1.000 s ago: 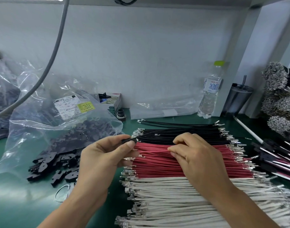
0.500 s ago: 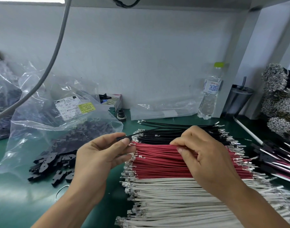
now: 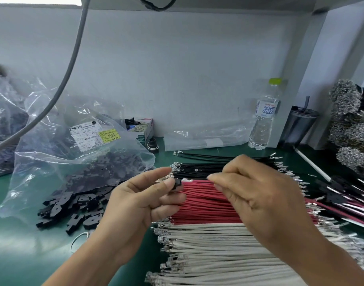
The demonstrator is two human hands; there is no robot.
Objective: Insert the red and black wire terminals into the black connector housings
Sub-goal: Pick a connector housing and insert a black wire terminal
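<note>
A green surface (image 3: 16,254) carries rows of white wires (image 3: 207,250), red wires (image 3: 205,205) and black wires (image 3: 199,169). Above them, the left hand (image 3: 139,205) pinches a black connector housing (image 3: 178,183), and the right hand (image 3: 257,195) pinches a black wire (image 3: 197,178) whose terminal sits just beside the housing.

Left hand (image 3: 144,199): pinches a black housing (image 3: 178,183).
Right hand (image 3: 259,195): pinches a black wire (image 3: 194,178).
Surface (image 3: 18,244): green.
</note>
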